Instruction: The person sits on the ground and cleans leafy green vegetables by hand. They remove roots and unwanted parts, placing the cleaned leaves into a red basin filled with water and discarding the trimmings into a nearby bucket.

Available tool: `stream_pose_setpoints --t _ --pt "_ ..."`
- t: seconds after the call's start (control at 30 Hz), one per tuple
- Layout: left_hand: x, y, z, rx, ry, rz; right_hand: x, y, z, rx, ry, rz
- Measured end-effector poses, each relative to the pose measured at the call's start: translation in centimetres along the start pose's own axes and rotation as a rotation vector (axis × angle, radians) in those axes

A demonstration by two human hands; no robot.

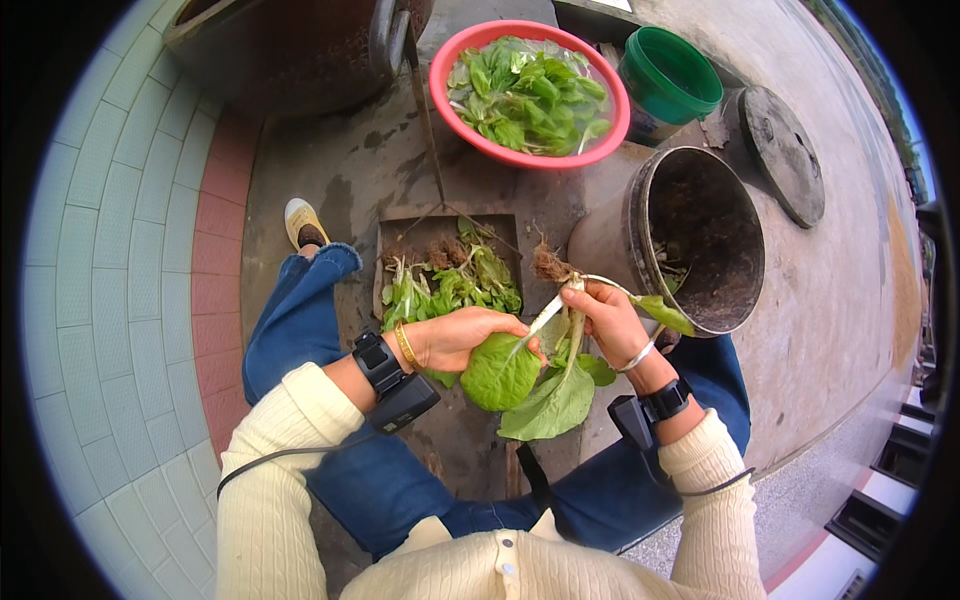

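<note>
My right hand [609, 319] grips a leafy green plant near its base, just below the brown root clump [553, 264]. Between the thumb and fingers of my left hand [469, 337] is the white stalk of one broad green leaf [501, 373]; the stalk's upper end reaches the plant's base by my right thumb. Larger leaves [551, 405] hang below my right hand. Beyond my left hand, several leafy plants with roots [450, 289] lie in a shallow metal dustpan [487, 222] with a long handle.
A red basin [529, 157] holds green leaves in water. Right of it are a green bucket [671, 75] and a round lid [781, 156]. A tilted, dirty bucket [637, 232] with scraps inside stands close to my right hand. A large dark vessel [300, 60] is at the upper left.
</note>
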State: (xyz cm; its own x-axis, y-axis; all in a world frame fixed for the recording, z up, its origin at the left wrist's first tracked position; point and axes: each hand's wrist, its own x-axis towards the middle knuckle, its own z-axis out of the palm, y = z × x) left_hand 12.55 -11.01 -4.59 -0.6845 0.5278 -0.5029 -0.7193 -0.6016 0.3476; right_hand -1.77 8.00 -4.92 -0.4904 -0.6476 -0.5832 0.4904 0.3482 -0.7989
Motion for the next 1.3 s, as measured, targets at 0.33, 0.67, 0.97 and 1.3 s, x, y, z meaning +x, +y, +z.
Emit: stream_pose_setpoints --t 0.33,0.67,0.97,1.3 --pt "0.9 -0.5 -2.4 -0.017 0.485 0.348 0.6 -0.1 1.1 0.010 0.093 -0.091" --pt "2.3 -0.9 -1.8 0.837 0.361 0.482 0.1 0.8 2.9 0.001 -0.113 0.000" --pt "2.5 -1.3 -1.7 0.388 0.590 0.404 0.2 1.3 4.9 0.088 0.081 -0.120" --pt "-0.2 0.7 -3.0 0.738 0.259 0.315 1.3 0.2 2.3 0.224 0.143 0.084"
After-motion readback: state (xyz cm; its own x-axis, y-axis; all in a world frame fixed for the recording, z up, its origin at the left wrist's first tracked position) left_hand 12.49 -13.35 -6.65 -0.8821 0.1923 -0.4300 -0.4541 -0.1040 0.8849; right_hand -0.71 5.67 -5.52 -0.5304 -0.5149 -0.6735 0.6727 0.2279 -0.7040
